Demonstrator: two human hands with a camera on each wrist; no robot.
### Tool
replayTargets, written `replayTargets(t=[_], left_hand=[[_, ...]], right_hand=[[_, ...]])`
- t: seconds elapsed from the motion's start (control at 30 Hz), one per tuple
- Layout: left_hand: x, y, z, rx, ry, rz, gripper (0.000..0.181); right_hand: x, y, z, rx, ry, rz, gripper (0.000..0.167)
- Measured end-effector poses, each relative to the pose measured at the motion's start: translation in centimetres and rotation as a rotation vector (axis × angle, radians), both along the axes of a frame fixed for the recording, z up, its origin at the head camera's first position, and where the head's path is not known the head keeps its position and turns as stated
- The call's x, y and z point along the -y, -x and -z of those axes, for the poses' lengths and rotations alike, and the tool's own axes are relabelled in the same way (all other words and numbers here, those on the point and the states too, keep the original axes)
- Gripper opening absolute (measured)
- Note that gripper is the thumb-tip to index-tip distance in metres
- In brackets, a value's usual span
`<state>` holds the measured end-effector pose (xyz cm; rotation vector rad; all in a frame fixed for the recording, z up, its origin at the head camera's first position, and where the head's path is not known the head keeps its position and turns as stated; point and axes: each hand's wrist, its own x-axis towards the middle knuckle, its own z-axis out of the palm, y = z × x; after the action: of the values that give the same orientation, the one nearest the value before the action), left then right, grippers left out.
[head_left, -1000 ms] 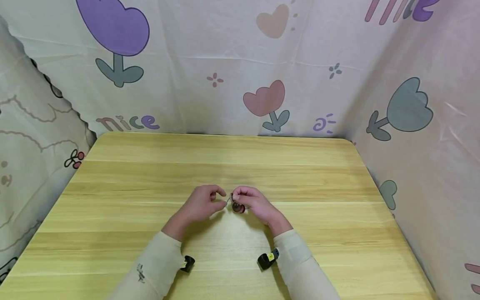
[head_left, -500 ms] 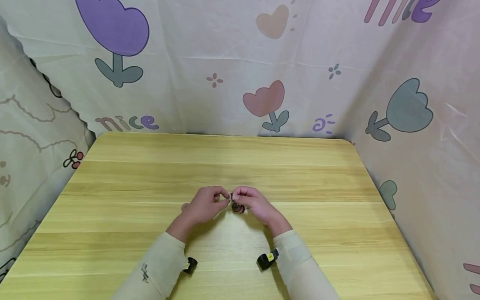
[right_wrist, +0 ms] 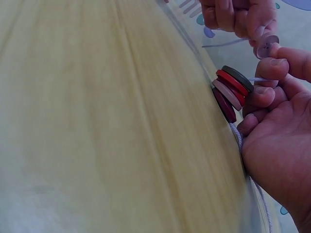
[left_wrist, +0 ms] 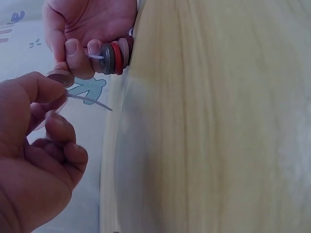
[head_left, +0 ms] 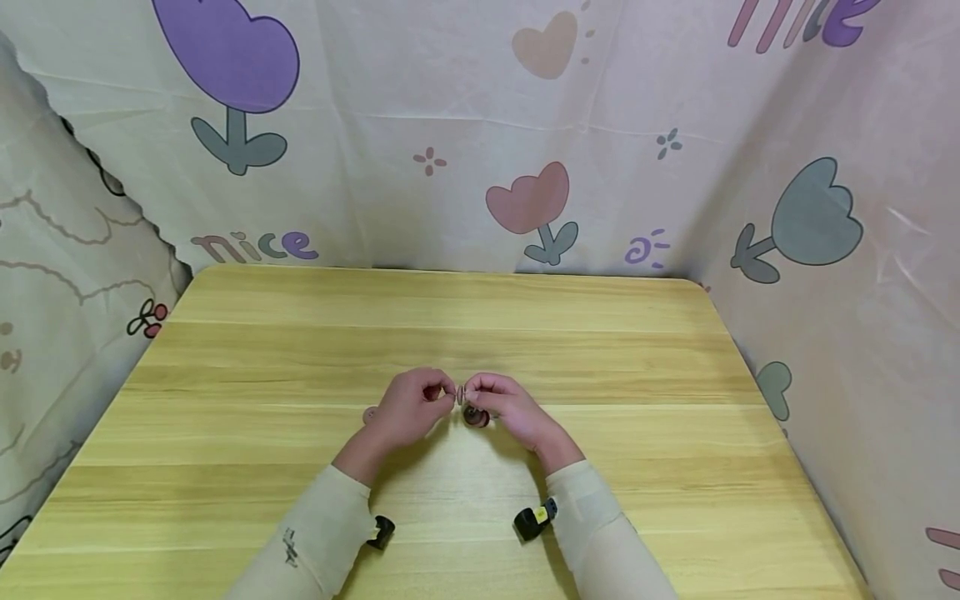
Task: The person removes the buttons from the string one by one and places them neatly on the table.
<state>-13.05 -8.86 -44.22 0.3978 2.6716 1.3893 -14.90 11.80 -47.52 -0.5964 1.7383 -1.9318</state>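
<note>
Between both hands' fingertips is a pinkish button, seen nearly edge-on in the head view. My right hand pinches this button by its edge with thumb and forefinger. My left hand pinches a pale string close beside the button; a short end of it sticks out past the fingertips. Below the right fingers, a stack of dark, red, pink and maroon buttons is threaded on the string, its faces pressed together. More string trails from the stack's far side, along my right palm.
One loose pinkish button lies on the wooden table, just left of my left hand. Black wrist cameras are on both sleeves. A patterned cloth hangs behind the table and at its sides.
My left hand has moved slightly right, up to the button at my right fingertips. The loose button beside it has come into view. My right hand has stayed almost still.
</note>
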Motion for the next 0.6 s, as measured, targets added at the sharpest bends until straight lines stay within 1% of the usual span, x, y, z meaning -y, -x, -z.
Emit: replayTargets(t=[0.03,0.1,0.2,0.27,0.3,0.37,0.47,0.53,0.6], left_hand=[[0.00,0.00,0.00,-0.018,-0.008,-0.001,0.009],[-0.01,-0.05,-0.01,-0.012,-0.043,0.003,0.010],[-0.02,-0.17,-0.06,0.057,-0.106,0.019,0.009],[-0.05,-0.23,-0.12,0.104,-0.144,0.041,0.009],[-0.09,-0.23,-0.15,0.109,-0.150,0.056,0.010],[-0.09,-0.24,-0.16,0.089,-0.127,0.067,0.010],[-0.07,-0.22,-0.16,0.031,-0.071,0.063,0.010],[-0.01,-0.24,-0.15,0.008,-0.029,0.040,0.011],[0.05,-0.31,-0.19,0.017,-0.001,0.010,0.011]], right_hand=[[0.00,0.00,0.02,-0.001,-0.003,0.000,0.030],[-0.03,-0.01,0.02,-0.003,-0.009,0.002,0.030],[-0.04,-0.05,-0.07,-0.006,-0.018,0.006,0.030],[-0.04,-0.08,-0.14,-0.007,-0.024,0.009,0.030],[-0.04,-0.10,-0.17,-0.009,-0.027,0.011,0.030],[-0.02,-0.10,-0.19,-0.005,-0.025,0.011,0.031],[0.01,-0.08,-0.16,0.004,-0.018,0.010,0.030],[0.02,-0.09,-0.18,0.011,-0.012,0.009,0.029],[0.03,-0.10,-0.20,0.015,-0.010,0.009,0.029]])
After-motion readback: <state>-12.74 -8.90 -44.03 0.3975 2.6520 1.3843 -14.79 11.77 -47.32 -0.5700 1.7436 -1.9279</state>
